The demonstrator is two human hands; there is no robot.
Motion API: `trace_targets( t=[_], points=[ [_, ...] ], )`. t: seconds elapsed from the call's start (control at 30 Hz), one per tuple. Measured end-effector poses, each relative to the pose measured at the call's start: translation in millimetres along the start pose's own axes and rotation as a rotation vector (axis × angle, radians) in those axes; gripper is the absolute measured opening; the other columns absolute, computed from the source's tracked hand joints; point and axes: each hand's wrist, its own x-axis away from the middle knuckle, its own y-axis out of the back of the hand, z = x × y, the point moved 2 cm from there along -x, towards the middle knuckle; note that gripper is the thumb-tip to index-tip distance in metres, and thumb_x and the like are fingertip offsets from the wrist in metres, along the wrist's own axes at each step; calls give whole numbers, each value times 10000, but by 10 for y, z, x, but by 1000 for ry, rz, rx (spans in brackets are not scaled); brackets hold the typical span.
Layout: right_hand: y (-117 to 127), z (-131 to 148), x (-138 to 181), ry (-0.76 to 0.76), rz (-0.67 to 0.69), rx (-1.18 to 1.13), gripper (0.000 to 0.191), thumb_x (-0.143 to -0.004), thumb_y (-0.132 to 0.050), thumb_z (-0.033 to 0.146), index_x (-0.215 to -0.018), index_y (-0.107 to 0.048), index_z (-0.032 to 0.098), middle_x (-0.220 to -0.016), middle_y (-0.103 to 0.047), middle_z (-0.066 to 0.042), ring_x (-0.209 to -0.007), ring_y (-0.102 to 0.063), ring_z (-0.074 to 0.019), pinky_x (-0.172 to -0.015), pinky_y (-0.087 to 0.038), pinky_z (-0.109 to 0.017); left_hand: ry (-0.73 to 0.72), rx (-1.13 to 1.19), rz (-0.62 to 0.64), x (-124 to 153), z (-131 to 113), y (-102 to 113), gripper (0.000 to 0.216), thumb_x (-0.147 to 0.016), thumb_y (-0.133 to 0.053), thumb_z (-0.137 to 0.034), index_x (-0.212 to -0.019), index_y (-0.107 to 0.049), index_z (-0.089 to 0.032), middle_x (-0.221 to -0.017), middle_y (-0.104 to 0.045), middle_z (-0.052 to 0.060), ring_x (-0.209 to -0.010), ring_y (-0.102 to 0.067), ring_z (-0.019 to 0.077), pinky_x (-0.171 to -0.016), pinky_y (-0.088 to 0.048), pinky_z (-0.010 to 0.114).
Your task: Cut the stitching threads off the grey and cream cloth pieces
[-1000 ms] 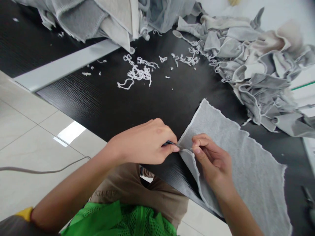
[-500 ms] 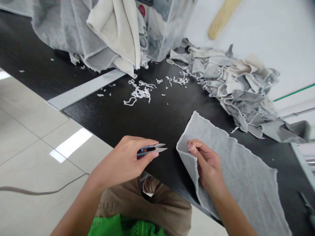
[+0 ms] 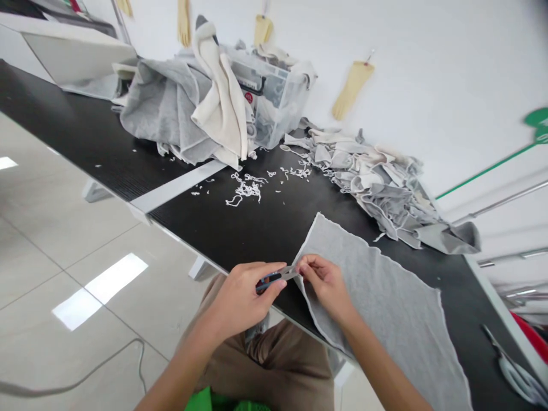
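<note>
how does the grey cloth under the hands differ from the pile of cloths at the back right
The grey cloth lies spread flat as a single sheet, while the pile is many crumpled pieces heaped together. The cloth sits at the near table edge and hangs over it, pinched at its corner by the right hand; the pile lies by the wall, touched by no hand. The cloth is plain grey; the pile mixes grey and cream. Both rest on the black table.

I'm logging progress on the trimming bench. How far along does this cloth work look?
Done: loose thread clippings lie on the black table. In hand: left hand holds snips at the grey cloth edge pinched by right hand. Left: a heap of cloth pieces beyond.
</note>
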Motion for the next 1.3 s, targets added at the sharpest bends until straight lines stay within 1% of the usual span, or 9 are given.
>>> trace_targets(
  t=[0.13, 0.23, 0.37, 0.5, 0.57, 0.7, 0.8, 1.03, 1.3],
  points=[
    [4, -5, 36, 29, 1, 10, 258, -871, -617, 434, -780, -610, 193, -692, -545, 1, -571, -480, -114, -552, -384, -255, 13, -124, 37, 24, -49, 27, 285, -917, -568, -330, -1163, -694, -259, -1088, -751, 20, -963, -693, 213, -885, -505, 319],
    [13, 0, 50, 104, -15, 59, 243, -886, -600, 411, -780, -614, 193, -745, -535, -9, -631, -478, -120, -597, -382, -262, -4, -160, 95, -52, -77, 58, 266, -913, -566, -328, -1125, -715, -266, -1075, -759, 14, -994, -688, 228, -896, -487, 311],
    [26, 9, 46, 184, -24, 101, 218, -908, -578, 370, -778, -607, 198, -788, -542, -20, -762, -507, -149, -719, -392, -283, -45, -170, 199, -211, -140, 92, 264, -904, -572, -349, -1071, -748, -246, -990, -777, 42, -922, -701, 231, -825, -477, 275],
    [38, 4, 41, 192, -20, 102, 202, -913, -570, 358, -788, -603, 204, -798, -545, -19, -778, -508, -158, -735, -389, -293, -78, -168, 306, -343, -180, 82, 267, -921, -537, -336, -1030, -763, -245, -872, -781, 30, -803, -694, 202, -720, -454, 249],
    [44, 1, 41, 192, -24, 99, 198, -915, -567, 352, -787, -601, 205, -796, -544, -17, -775, -506, -157, -733, -387, -293, -79, -182, 332, -377, -164, 65, 267, -922, -531, -344, -1005, -768, -252, -865, -779, 18, -809, -683, 201, -725, -449, 255],
    [53, -1, 38, 194, -42, 92, 190, -918, -564, 340, -787, -595, 205, -788, -538, -10, -766, -502, -150, -722, -380, -286, -28, -203, 331, -384, -84, 41, 284, -902, -559, -396, -1027, -761, -243, -991, -773, 26, -940, -662, 229, -833, -448, 287],
    [51, 4, 35, 193, -36, 94, 188, -921, -560, 334, -790, -594, 204, -790, -535, -8, -767, -501, -148, -720, -380, -283, -3, -203, 333, -375, -41, 40, 290, -898, -564, -407, -1041, -756, -244, -1011, -770, 20, -991, -645, 237, -859, -440, 294],
    [43, 25, 48, 181, -24, 93, 190, -916, -563, 341, -790, -590, 202, -793, -540, -15, -775, -506, -154, -713, -386, -286, -36, -152, 358, -378, -25, 33, 255, -913, -554, -348, -977, -773, -232, -909, -783, 5, -842, -661, 182, -741, -431, 241],
    [18, 44, 63, 202, 0, 115, 192, -926, -549, 332, -790, -583, 201, -806, -547, -18, -783, -511, -152, -723, -391, -288, -71, -64, 352, -384, -75, 28, 242, -903, -560, -285, -936, -783, -199, -831, -784, 3, -687, -660, 129, -663, -410, 215]
  ],
)
